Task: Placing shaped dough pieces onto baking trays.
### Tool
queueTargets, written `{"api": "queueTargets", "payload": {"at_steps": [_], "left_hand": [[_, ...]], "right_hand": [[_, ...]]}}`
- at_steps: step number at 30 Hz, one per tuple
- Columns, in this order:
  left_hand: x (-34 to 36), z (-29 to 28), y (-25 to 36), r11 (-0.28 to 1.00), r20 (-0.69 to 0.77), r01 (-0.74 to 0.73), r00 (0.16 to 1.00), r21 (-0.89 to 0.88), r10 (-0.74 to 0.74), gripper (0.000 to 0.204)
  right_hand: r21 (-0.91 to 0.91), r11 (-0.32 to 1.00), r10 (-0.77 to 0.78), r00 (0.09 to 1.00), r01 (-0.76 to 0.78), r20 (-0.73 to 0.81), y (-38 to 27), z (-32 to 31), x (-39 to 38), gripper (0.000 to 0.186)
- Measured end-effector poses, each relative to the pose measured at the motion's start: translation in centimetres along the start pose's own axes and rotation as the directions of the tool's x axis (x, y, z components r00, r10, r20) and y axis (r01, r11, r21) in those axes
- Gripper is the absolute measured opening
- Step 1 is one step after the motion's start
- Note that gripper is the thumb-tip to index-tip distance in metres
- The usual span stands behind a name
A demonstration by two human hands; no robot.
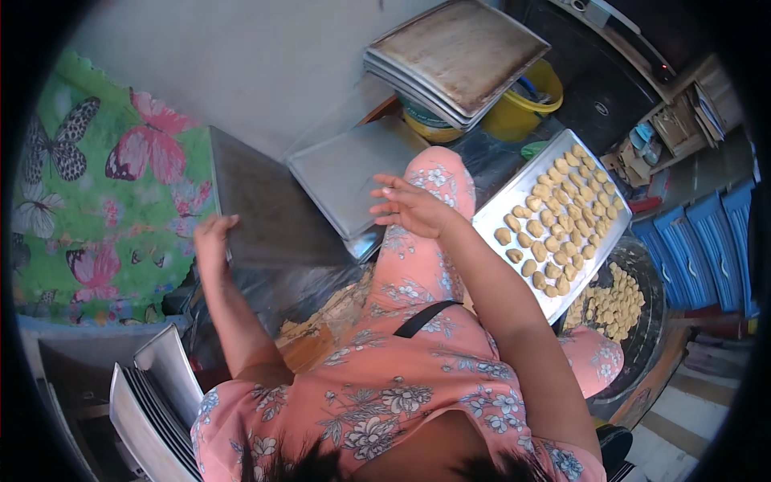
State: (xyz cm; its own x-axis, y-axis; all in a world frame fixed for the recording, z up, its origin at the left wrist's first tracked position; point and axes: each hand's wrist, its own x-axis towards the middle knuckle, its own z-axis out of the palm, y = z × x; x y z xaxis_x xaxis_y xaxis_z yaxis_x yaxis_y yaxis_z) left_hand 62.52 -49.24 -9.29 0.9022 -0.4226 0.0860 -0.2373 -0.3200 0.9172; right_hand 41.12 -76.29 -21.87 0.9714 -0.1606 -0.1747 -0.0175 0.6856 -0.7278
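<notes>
Left hand (214,239) with a grip on the dark tray (277,209), right hand (411,209) loose, empty, near a knee (442,170).

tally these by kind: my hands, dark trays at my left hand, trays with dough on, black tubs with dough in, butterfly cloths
Hands (left, right): 2
Dark tray: 1
Dough tray: 1
Dough tub: 1
Butterfly cloth: 1
Total: 6

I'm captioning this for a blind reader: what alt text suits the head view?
A person's left hand holds the edge of a dark tray; the right hand is open and empty. To the right, tan, dough-like lumps lie on a silver tray.
</notes>
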Motion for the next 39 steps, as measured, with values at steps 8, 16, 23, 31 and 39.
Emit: {"api": "queueTargets", "payload": {"at_steps": [8,16,23,31,39], "left_hand": [[-7.8,-12.7,9.1,0.987,-0.183,-0.147,0.974,-0.061,0.134,0.037],[-6.2,-15.2,5.3,0.561,-0.557,-0.543,0.814,-0.625,0.167,0.036],[-6.3,6.4,5.4,0.476,0.038,-0.072,0.975,-0.877,0.219,0.063],[-10.5,22.4,0.4,0.847,0.709,0.11,0.608,-0.52,0.357,0.056],[-0.9,30.9,2.3,0.87,0.819,0.334,0.559,-0.363,0.127,0.073]], "right_hand": [[-0.032,0.997,-0.073,0.996,0.075,0.057,0.5,0.6,-0.4,0.056],[0.008,0.992,-0.122,0.986,0.122,0.112,0.5,0.8,-1.9,0.064],[0.406,0.645,-0.734,0.673,0.647,0.094,-6.0,6.8,-8.8,0.064],[0.059,0.545,-0.638,0.46,0.836,-0.618,-6.4,-7.7,-21.9,0.038],[-0.022,0.478,-0.674,0.351,0.878,-0.65,-5.3,-12.7,-32.9,0.049]]}}
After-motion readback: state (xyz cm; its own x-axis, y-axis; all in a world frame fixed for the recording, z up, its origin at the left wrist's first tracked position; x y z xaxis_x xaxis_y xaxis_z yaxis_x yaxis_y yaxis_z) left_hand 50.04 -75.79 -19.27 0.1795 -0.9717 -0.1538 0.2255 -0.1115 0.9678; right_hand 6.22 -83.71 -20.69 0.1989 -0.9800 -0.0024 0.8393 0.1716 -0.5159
